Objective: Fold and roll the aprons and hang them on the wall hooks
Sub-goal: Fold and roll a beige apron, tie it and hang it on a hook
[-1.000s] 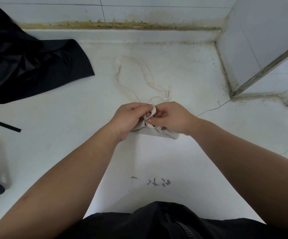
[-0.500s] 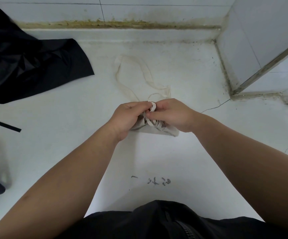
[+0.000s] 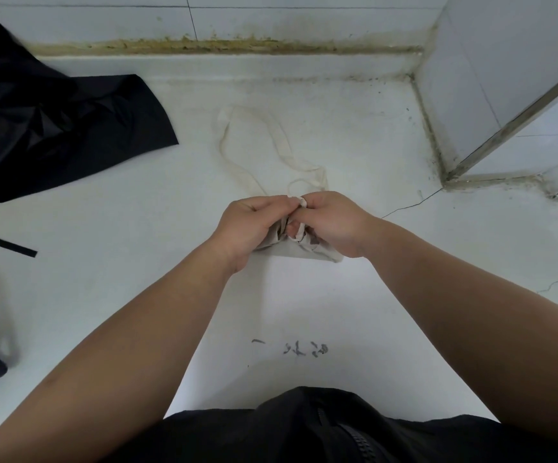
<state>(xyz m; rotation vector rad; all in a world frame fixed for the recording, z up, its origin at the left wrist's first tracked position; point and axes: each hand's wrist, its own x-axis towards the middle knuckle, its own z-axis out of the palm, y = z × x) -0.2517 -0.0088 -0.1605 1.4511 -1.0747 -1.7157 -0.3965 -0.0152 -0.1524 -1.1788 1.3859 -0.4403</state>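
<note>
Cinching the strap [image 3: 302, 201]: left hand [image 3: 254, 225] and right hand [image 3: 332, 222] both pinch it atop the rolled apron [image 3: 304, 252] under our fingers [image 3: 279, 204]. We should pull it snug so the roll holds; the loose loop [image 3: 237, 167] lies beyond the fingertips.

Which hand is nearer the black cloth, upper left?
Left. The left hand is apart, right of the black cloth; the right hand is farther right, past the left.
</note>
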